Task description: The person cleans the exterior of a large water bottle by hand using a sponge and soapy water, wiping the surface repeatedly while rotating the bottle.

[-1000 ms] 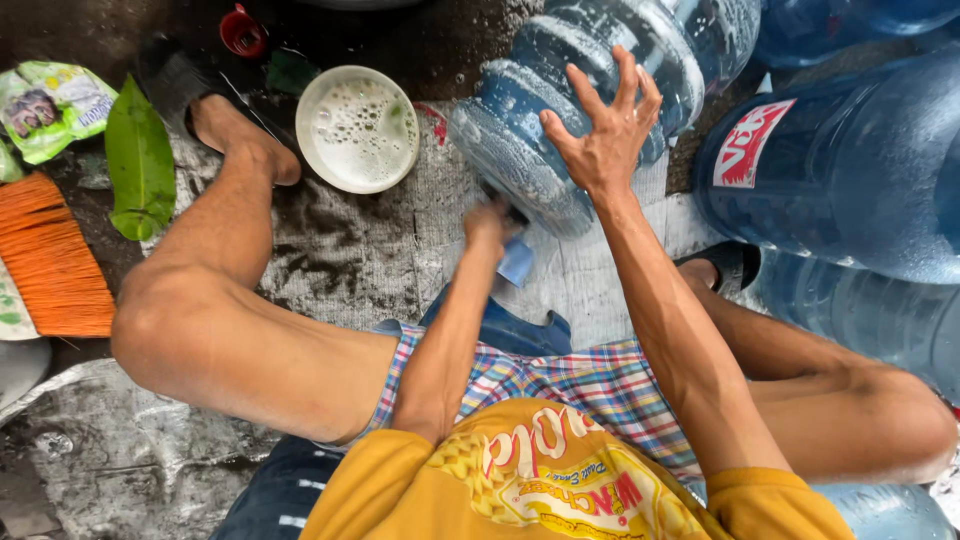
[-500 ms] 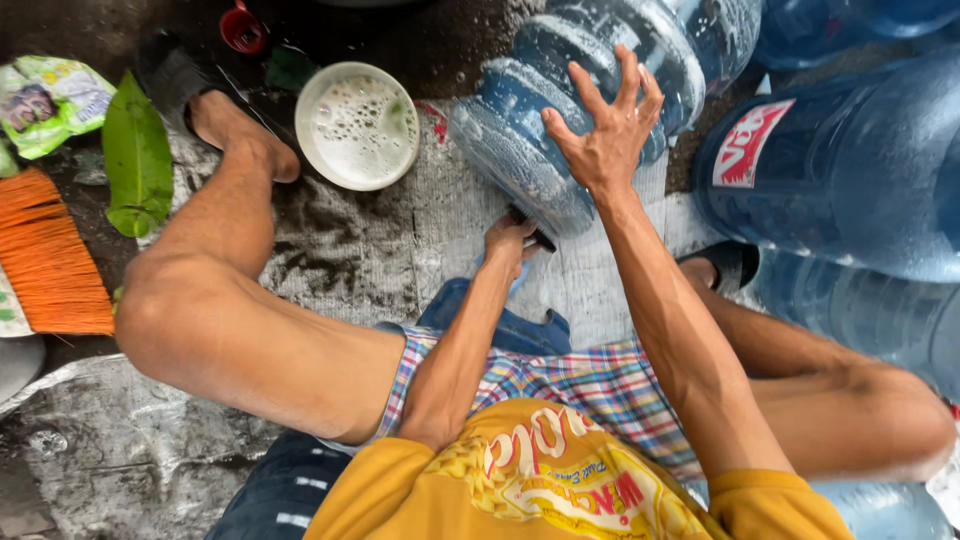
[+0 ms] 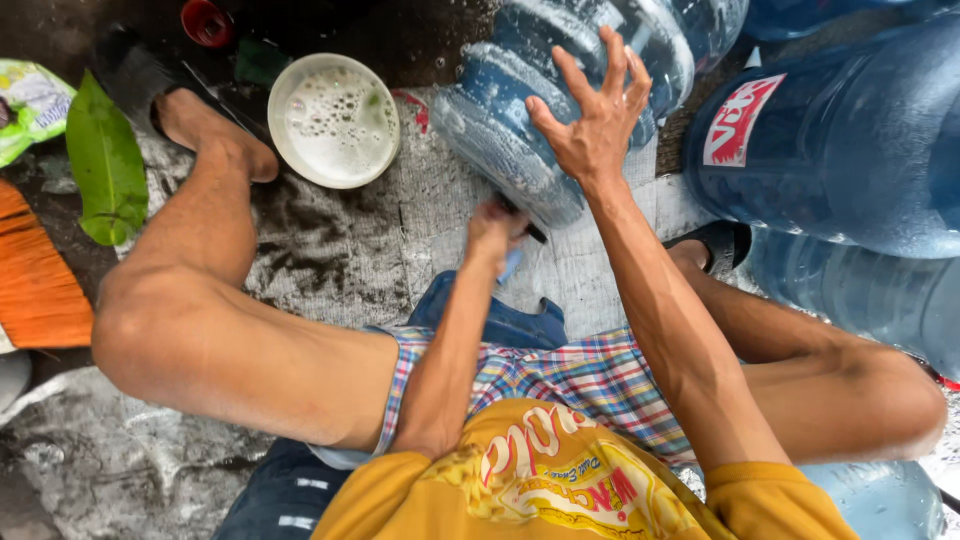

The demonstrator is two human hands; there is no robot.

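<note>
You see soft, even daylight with faint shadows. Pale glare sits on the tilted water jug (image 3: pixel 560 110). Edges beyond it bend slightly.

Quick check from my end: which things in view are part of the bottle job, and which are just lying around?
In use:
- tilted blue water jug, steadied by the right hand
- dark-handled tool in the left hand, at the jug's bottom edge
- bowl of soapy water beside it, likely

Lying about:
- green leaf
- orange broom
- red cap
- other blue jugs

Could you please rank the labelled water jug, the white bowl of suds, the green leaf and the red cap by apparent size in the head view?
1. labelled water jug
2. white bowl of suds
3. green leaf, close to the bowl, so unsure
4. red cap
</note>
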